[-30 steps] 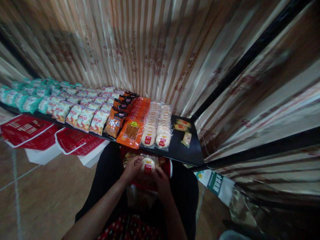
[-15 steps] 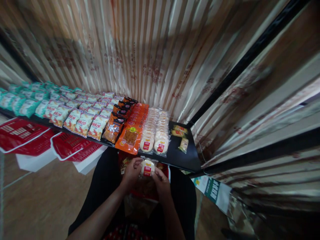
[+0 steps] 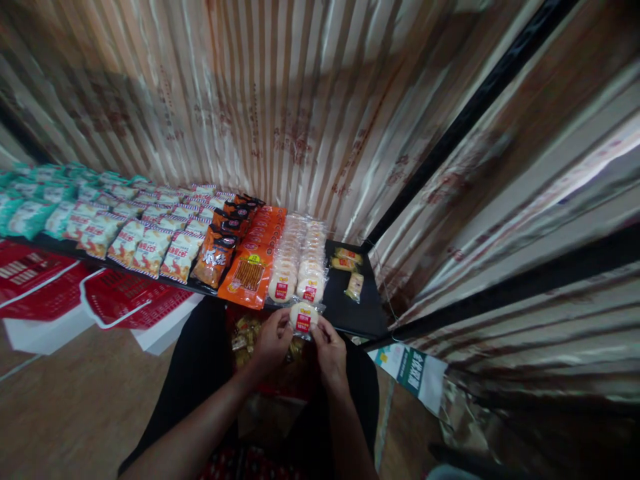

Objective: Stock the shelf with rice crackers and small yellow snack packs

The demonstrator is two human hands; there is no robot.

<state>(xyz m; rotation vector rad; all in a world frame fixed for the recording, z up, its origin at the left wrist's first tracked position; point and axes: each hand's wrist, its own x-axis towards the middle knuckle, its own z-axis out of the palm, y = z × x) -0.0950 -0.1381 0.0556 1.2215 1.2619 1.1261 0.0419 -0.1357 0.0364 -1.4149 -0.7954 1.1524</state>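
Observation:
Both hands pinch a round white rice cracker packet (image 3: 303, 318) in clear wrapping with a red label. My left hand (image 3: 273, 339) is closed on its left edge, my right hand (image 3: 330, 347) on its right edge. The packet is at the shelf's front edge, just in front of two rows of similar rice cracker packets (image 3: 310, 287). Left of those rows lie orange bags of stick snacks (image 3: 247, 275). Below my hands a red basket with small wrapped snacks (image 3: 244, 335) stands between my knees, partly hidden by my arms.
The black shelf (image 3: 345, 307) carries a few small yellowish packets (image 3: 355, 287) at its right end. Dark orange bags (image 3: 215, 257), white snack bags (image 3: 145, 247) and teal bags (image 3: 30, 217) line its left part. Red baskets (image 3: 125, 297) stand below. Black poles (image 3: 450, 147) cross before a striped curtain (image 3: 280, 100).
My hands have raised the rice cracker packet slightly toward the shelf and its rows. The view has shifted a little, so the shelf goods appear further left.

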